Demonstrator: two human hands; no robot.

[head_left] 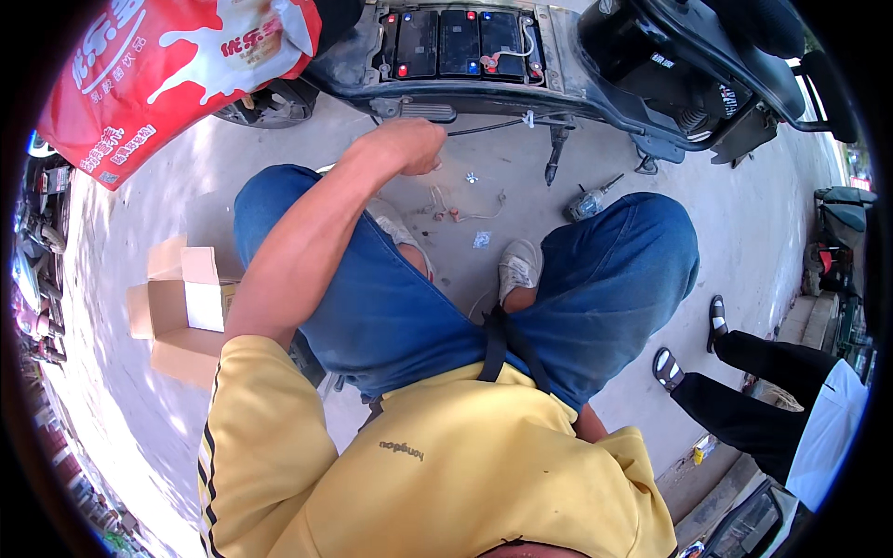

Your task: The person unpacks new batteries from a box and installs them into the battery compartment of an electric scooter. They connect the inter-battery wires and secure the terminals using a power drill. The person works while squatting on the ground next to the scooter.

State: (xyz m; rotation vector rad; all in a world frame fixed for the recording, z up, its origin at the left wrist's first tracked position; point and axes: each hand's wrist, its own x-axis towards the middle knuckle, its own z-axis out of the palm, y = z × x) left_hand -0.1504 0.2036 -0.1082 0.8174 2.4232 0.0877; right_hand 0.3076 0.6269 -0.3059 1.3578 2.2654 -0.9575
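Observation:
My left hand (419, 146) is closed, reaching forward to the lower edge of an electric scooter (567, 93). Its fingers are curled under, and what they hold, if anything, is hidden. A thin dark rod (484, 126) runs rightward from beside the hand along the scooter's underside. Above it, the scooter's floor compartment lies uncovered, with several black batteries (459, 45) side by side. Red and blue terminals show on them, and a short pale cable (529, 42) sits at the right end. My right forearm (589, 425) drops behind my right thigh, and that hand is out of sight.
Between my feet lie loose wires (455, 213) and a small clear packet (481, 240). A power drill (591, 200) rests by my right knee. An open cardboard box (177, 321) stands left. A red-and-white bag (186, 74) fills the upper left. Another person's dark-trousered legs (744, 409) extend at right.

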